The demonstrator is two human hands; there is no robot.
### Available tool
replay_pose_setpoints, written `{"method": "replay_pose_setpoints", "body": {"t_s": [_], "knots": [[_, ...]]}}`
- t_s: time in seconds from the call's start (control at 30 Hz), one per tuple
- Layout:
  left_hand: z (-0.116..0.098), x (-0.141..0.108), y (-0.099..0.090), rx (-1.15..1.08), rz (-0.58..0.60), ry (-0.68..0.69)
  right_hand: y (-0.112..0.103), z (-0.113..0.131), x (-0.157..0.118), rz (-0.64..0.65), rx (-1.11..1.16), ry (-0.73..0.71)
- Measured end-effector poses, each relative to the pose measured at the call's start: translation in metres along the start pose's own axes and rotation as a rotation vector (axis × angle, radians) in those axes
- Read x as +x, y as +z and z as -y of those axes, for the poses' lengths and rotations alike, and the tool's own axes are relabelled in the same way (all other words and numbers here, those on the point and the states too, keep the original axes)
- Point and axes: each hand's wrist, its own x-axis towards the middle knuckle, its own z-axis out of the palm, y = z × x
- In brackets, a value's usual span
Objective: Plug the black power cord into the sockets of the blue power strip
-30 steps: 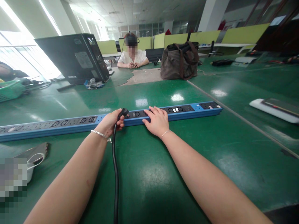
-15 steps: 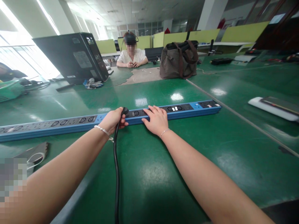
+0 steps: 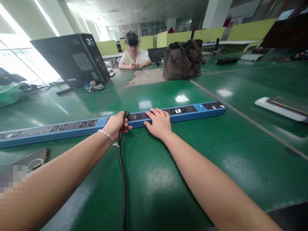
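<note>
A long blue power strip [image 3: 185, 115] with black sockets lies across the green table, tilted slightly up to the right. My left hand [image 3: 115, 124] is closed around a black power plug [image 3: 126, 115] at the strip's socket face. Whether the plug's pins sit in a socket cannot be seen. From the plug a black cord [image 3: 122, 173] hangs down toward me over the table. My right hand [image 3: 159, 123] rests on the strip to the right of the plug, its fingers spread over the top and the thumb at the near side.
Behind the strip stand a black computer tower [image 3: 69, 61], work gloves [image 3: 93, 86] and a brown bag [image 3: 183, 61]. Across the table [image 3: 154, 192] sits a person [image 3: 134, 57]. A white, dark-topped device [image 3: 281, 109] lies at right, a green basket [image 3: 11, 94] at left.
The view has shifted slightly. Both hands keep their places on the plug and the strip; the cord's lower part has swung a little to the right.
</note>
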Motion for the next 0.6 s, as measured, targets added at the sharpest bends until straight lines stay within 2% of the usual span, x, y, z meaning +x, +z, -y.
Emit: {"method": "replay_pose_setpoints", "body": {"t_s": [0.3, 0.6], "knots": [[-0.0044, -0.0012, -0.0082, 0.114, 0.025, 0.028, -0.0006, -0.0007, -0.0006, -0.007, 0.008, -0.006], [-0.0035, -0.003, 0.0007, 0.127, 0.053, 0.0, -0.0007, -0.0004, -0.0008, -0.01, 0.012, -0.007]]}}
